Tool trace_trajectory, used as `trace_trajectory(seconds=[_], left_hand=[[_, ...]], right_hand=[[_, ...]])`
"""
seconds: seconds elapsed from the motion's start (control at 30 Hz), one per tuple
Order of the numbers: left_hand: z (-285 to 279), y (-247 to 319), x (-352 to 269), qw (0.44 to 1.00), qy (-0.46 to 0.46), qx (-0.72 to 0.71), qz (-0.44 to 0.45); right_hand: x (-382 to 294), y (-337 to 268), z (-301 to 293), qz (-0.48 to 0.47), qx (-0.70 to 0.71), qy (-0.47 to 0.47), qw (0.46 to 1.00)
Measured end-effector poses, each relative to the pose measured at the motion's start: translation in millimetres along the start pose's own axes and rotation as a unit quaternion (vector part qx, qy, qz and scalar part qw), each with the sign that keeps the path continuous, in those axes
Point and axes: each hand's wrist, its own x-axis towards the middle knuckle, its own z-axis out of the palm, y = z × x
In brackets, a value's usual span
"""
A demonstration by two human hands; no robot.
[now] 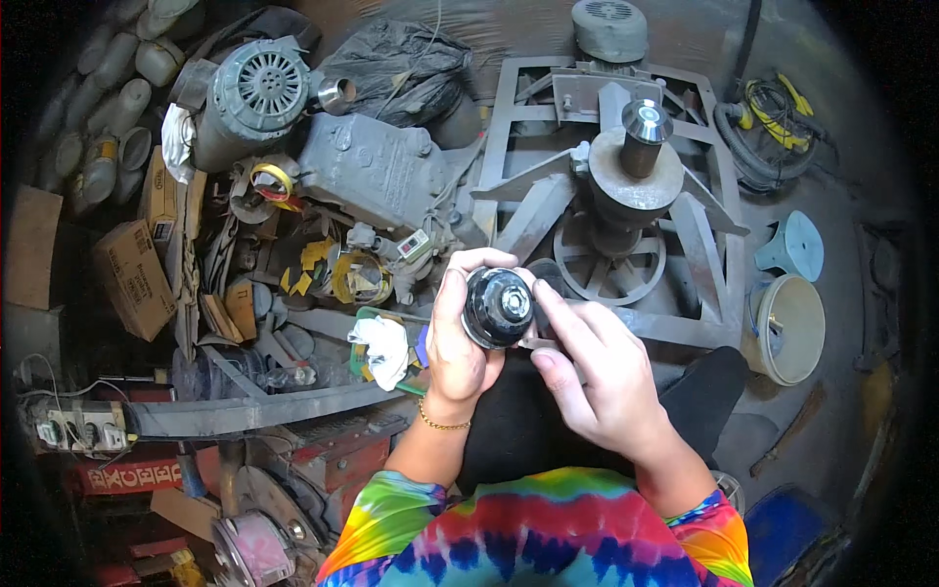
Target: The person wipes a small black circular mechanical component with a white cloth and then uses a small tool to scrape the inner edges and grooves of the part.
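Note:
A round, glossy black part [498, 307] with a bright centre is held in my left hand [452, 323], thumb and fingers wrapped round its side. My right hand [601, 367] is at the part's right side, its index finger close to the rim. A small flat piece [539, 343] shows between its thumb and the fingers; whether they grip it I cannot tell. Beyond the hands, a steel spindle [642, 154] stands upright on a machine frame, with a shiny conical metal piece [647, 122] on its top.
A grey electric motor [257, 95] and a cast housing [367, 165] stand at the upper left. A green tray [359, 356] holding a white cloth [385, 351] lies left of my hands. At the right are a white bucket [799, 330], a light-blue stool-like object [796, 246] and a coiled hose [766, 165].

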Motion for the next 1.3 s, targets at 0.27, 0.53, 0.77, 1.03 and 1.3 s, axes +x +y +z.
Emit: trace_trajectory(seconds=[0.27,0.53,0.77,1.03,1.3], left_hand=[[-8.7,-6.8,-8.1,0.986,-0.06,0.118,0.101],[-2.0,-3.8,-12.5,0.986,-0.063,0.137,0.074],[-7.9,-5.3,-11.7,0.979,-0.084,0.153,0.104],[-9.0,-8.3,-11.3,0.975,-0.077,0.163,0.13],[-7.8,-8.8,-12.0,0.977,-0.075,0.161,0.121]], right_hand=[[1.9,-7.4,3.3,0.02,0.058,0.027,0.998],[-0.9,-5.6,5.9,0.037,0.06,0.021,0.997],[-1.5,-3.9,14.3,0.043,0.124,0.045,0.99],[0.8,1.8,16.1,0.041,0.14,0.064,0.987],[1.0,-3.0,17.8,0.067,0.172,0.068,0.98]])
